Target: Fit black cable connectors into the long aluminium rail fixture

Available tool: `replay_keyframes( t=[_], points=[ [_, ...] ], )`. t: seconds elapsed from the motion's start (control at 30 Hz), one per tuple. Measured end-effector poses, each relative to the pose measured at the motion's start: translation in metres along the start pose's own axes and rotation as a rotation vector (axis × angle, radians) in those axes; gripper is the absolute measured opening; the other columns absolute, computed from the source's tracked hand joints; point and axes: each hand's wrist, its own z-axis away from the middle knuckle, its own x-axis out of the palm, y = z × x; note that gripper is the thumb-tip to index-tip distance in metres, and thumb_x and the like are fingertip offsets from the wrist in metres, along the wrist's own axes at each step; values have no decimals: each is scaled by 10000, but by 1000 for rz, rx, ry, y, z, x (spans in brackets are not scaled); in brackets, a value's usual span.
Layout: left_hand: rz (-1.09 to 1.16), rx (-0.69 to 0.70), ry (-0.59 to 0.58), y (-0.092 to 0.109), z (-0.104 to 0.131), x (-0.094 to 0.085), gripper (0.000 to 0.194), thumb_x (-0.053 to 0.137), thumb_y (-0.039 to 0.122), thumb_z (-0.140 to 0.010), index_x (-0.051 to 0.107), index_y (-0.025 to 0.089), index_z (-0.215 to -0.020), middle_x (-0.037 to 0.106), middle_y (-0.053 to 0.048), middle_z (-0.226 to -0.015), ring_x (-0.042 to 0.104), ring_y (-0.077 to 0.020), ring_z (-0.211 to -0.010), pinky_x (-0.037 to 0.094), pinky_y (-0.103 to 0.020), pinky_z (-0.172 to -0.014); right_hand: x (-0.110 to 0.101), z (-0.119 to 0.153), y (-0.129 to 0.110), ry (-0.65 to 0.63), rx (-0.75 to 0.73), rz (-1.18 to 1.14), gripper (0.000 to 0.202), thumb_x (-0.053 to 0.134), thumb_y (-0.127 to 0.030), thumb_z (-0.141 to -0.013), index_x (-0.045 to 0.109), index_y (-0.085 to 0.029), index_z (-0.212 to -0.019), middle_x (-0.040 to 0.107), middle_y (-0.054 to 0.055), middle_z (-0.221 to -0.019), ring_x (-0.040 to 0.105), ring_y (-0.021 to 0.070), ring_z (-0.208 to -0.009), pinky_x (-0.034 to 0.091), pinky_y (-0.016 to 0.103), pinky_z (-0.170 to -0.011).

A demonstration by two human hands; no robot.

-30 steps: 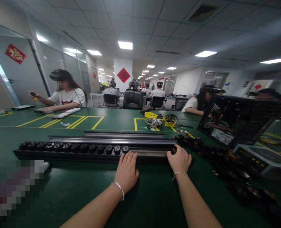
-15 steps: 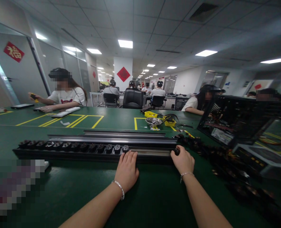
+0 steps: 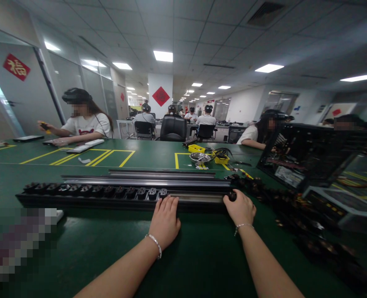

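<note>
A long black rail (image 3: 109, 203) lies across the green table, with a row of round black sockets (image 3: 120, 192) filling its left and middle part. My left hand (image 3: 165, 217) rests on the rail's near edge beside the last socket of the row, its fingers pressed together over the edge. At the rail's right end, my right hand (image 3: 241, 209) is closed around a black socket (image 3: 232, 196). Between my hands the silvery channel (image 3: 198, 198) of the rail shows. Two more long rails (image 3: 146, 182) lie just behind it.
Loose black parts (image 3: 282, 203) are heaped on the right, near an open computer case (image 3: 313, 157) and a metal box (image 3: 344, 207). Behind the rails are a metal bowl (image 3: 200, 157) and yellow trays (image 3: 196, 149). Other people sit around the table and beyond.
</note>
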Motion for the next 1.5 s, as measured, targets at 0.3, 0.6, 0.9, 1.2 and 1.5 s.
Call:
replay_keyframes(
  t=[0.3,0.6,0.9,1.2,1.5],
  points=[
    [-13,7,15,-1,0,2,558,479,198,-756,422,152,-1309,502,-96,-1313,368,-224,-1272,177,-413,-1115,-5,-1,-3,-22,21,35,438,428,-374,-765,540,-220,-1159,594,76,-1173,489,260,-1109,349,440,-936],
    [-19,2,13,-1,0,2,564,490,206,-755,419,150,-1312,500,-92,-1317,361,-225,-1279,183,-412,-1115,-2,-2,1,18,5,0,470,445,-381,-753,548,-186,-1168,562,103,-1223,452,276,-1165,348,438,-963],
    [-16,1,18,-1,0,2,562,497,191,-745,429,149,-1302,507,-95,-1307,369,-225,-1274,191,-413,-1114,2,-8,10,16,7,-10,551,459,-425,-738,528,-142,-1206,532,120,-1271,352,321,-1246,308,445,-1017],
    [-16,4,25,-1,-1,2,564,499,187,-740,429,157,-1299,512,-90,-1303,372,-222,-1271,192,-413,-1113,0,-11,14,34,9,-28,496,452,-382,-747,546,-136,-1167,590,122,-1165,422,302,-1170,347,405,-982],
    [1,4,21,-1,0,2,564,489,190,-747,424,149,-1305,508,-91,-1305,363,-226,-1275,187,-419,-1113,1,-11,16,56,-2,-46,452,448,-347,-742,569,-136,-1123,606,119,-1111,454,285,-1131,358,381,-966]
  ],
)
